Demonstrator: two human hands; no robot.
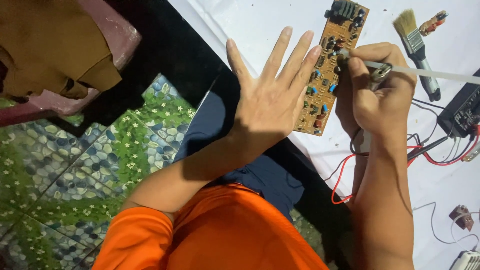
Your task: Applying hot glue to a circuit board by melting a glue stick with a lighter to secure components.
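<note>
1. A white cloth-covered work surface [280, 20] fills the upper right of the view; a floor printed with pebbles and small white flowers [65, 170] lies at the lower left.
2. The left hand [272, 95] is open and flat, fingers spread and pointing toward twelve o'clock. Its fingertips lie over the left edge of a long, narrow orange-brown circuit board studded with small blue and dark components [332, 65].
3. The right hand [382, 95] is closed around a metal-barrelled tool with a pale translucent stem [400, 70] that runs off toward three o'clock. Its tip meets the board's right edge near the middle.
4. The board lies on the white cloth between the two hands, slanting from twelve o'clock down toward six.
5. At one o'clock from the right hand lies a flat paintbrush with pale bristles, metal ferrule and dark handle [417, 45].
6. At three o'clock sits a black box-shaped device [462, 112], with red and black wires [345, 170] trailing toward five o'clock.
7. At ten o'clock, far left, stands a dark red plastic chair [117, 37].
</note>
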